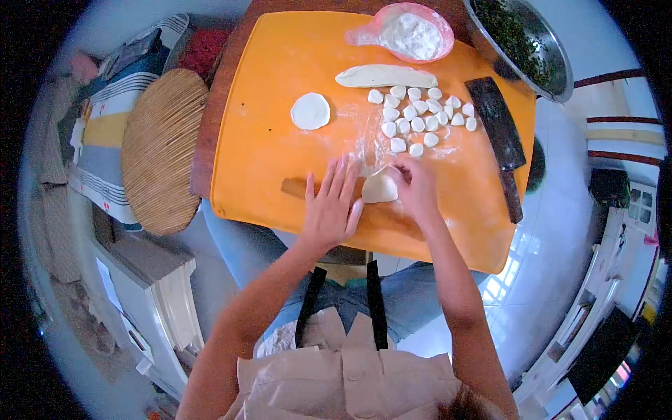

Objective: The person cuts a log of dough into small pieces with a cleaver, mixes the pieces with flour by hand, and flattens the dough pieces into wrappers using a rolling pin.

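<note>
On the orange board [273,154], my left hand [332,203] lies flat with its fingers spread, over a wooden rolling pin [294,187]. My right hand [415,187] pinches the edge of a small dough disc [379,187], which lies beside my left hand's fingertips and thumb. Farther up the board is a rolled round wrapper [310,111]. Several small dough pieces [418,124] are scattered ahead of my right hand, below a long dough log [386,76]. White flour dusts the board around them.
A pink bowl of flour [411,37] sits at the board's far edge. A dark cleaver [498,129] lies along the right side. The metal bowl of chopped greens [518,45] stands at the upper right. A round woven tray [165,150] is at the left.
</note>
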Available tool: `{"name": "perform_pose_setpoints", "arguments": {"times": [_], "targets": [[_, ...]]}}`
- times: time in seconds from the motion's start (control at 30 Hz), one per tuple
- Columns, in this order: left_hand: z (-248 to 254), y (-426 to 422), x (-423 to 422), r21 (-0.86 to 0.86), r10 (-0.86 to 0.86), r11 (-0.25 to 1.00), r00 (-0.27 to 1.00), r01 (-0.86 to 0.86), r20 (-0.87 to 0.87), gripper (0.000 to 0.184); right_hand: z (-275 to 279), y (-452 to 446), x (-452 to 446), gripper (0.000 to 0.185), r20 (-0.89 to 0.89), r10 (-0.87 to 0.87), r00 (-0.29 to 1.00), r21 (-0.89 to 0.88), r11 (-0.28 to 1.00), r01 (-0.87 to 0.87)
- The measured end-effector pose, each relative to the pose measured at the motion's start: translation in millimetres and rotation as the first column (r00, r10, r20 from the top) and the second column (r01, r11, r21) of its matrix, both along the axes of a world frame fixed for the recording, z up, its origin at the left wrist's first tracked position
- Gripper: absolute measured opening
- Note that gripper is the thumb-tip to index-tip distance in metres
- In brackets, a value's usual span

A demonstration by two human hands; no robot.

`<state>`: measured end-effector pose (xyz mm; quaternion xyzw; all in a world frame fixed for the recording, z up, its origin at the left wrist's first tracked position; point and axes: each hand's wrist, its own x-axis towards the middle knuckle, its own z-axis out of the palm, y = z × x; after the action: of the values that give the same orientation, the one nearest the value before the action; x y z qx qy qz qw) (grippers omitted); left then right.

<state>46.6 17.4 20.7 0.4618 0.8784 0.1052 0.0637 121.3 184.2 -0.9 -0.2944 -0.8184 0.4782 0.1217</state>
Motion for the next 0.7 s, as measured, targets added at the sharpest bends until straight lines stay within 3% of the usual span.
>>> {"name": "perform_pose_setpoints", "arguments": {"times": [0.1,0.13,0.23,0.27,0.4,0.47,0.53,0.57,0.67,0.7], "targets": [[1.7,-5.1,7.7,0.028,-0.005,1.0,1.0,0.005,-0.003,0.055,22.0,-9.9,8.6,0.018,0.133,0.185,0.974,0.048,0.98,-0.193],[1.0,13.5,-5.0,0.042,0.006,0.999,0.999,-0.004,-0.043,0.055,37.9,-9.5,1.1,0.019,0.285,0.236,0.929,0.053,0.964,-0.261],[-5.0,45.6,-25.1,0.112,0.065,0.992,0.993,-0.054,-0.1,0.058,39.6,0.2,-12.8,0.018,0.323,0.271,0.907,0.185,0.922,-0.341],[-6.6,40.7,-21.8,0.114,0.057,0.993,0.993,-0.045,-0.103,0.059,34.3,6.8,-14.0,0.017,0.302,0.32,0.898,0.144,0.916,-0.375],[5.4,-17.8,12.0,0.012,-0.01,1.0,0.999,0.009,0.052,0.066,18.2,5.0,-0.5,0.019,0.093,0.112,0.989,-0.091,0.99,-0.103],[-0.8,-23.7,16.3,0.012,-0.027,1.0,0.994,0.026,0.108,0.067,26.7,-2.9,5.9,0.019,0.144,0.205,0.968,-0.034,0.979,-0.202],[-9.6,7.7,-4.1,-0.015,-0.025,1.0,0.998,0.025,-0.051,0.069,30.1,-9.8,5.5,0.016,0.268,0.267,0.926,-0.001,0.961,-0.276],[-13.1,25.8,-16.8,-0.024,-0.033,0.999,0.99,0.03,-0.14,0.07,31.6,-9.3,-0.3,0.016,0.272,0.244,0.931,0.046,0.963,-0.266],[-17.9,54.4,-33.0,0.086,0.083,0.994,0.987,-0.072,-0.135,0.068,25.0,0.8,-11.1,0.014,0.248,0.219,0.944,0.155,0.953,-0.262],[-13.0,43.9,-25.6,0.054,0.064,0.997,0.995,-0.06,-0.076,0.067,17.2,5.9,-8.2,0.015,0.211,0.197,0.957,0.076,0.973,-0.217]]}}
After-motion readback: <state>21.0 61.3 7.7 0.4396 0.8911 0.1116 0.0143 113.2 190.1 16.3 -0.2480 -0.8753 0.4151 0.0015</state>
